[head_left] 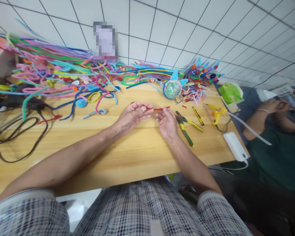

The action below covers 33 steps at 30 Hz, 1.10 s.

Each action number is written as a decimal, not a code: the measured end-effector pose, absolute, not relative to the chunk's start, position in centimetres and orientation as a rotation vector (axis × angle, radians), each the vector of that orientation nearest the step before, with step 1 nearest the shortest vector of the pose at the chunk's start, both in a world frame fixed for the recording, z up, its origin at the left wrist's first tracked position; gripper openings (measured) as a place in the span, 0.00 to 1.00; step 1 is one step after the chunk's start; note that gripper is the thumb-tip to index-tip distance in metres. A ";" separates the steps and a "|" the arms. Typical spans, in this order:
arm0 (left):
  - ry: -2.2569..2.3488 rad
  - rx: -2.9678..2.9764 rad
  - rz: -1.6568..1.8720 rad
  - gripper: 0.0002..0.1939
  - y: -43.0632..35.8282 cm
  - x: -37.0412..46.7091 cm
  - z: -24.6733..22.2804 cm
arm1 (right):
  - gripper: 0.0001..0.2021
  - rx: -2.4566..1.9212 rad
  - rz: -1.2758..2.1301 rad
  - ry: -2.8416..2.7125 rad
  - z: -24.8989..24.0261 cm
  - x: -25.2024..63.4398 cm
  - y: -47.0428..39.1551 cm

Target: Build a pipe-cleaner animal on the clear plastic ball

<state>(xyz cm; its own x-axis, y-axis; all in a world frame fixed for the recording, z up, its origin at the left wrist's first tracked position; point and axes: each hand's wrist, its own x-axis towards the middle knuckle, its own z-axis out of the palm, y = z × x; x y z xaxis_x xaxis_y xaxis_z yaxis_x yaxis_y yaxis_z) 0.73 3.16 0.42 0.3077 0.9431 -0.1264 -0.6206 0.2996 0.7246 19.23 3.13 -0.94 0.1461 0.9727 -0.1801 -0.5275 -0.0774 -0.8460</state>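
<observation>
A thin red pipe cleaner stretches between my two hands above the wooden table. My left hand pinches it between thumb and fingers, palm turned up, and part of it lies along the fingers. The other end is in the fingertips of my right hand. Just right of that hand lie pliers with yellow and dark handles, spread apart. A short red piece rests on the table beyond them.
Colourful pipe cleaners heap along the back left. A clear ball with blue spikes stands behind my hands. On the right are a yellow cutter, a glue gun, a white power bank and a seated person. Black cables coil at left.
</observation>
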 end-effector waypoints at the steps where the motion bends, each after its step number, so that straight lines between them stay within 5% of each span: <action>1: 0.610 0.639 1.139 0.14 3.2 0.7 0.4 | 0.13 -0.974 1.376 -0.588 -0.9 19.2 3.1; 14: 0.730 0.738 1.170 0.27 3.5 0.7 0.0 | 0.14 -1.058 1.283 -0.905 -1.0 18.9 2.5; 33: 0.791 0.778 1.165 0.17 3.7 1.1 -0.8 | 0.13 -1.067 1.172 -0.949 -0.9 19.0 2.7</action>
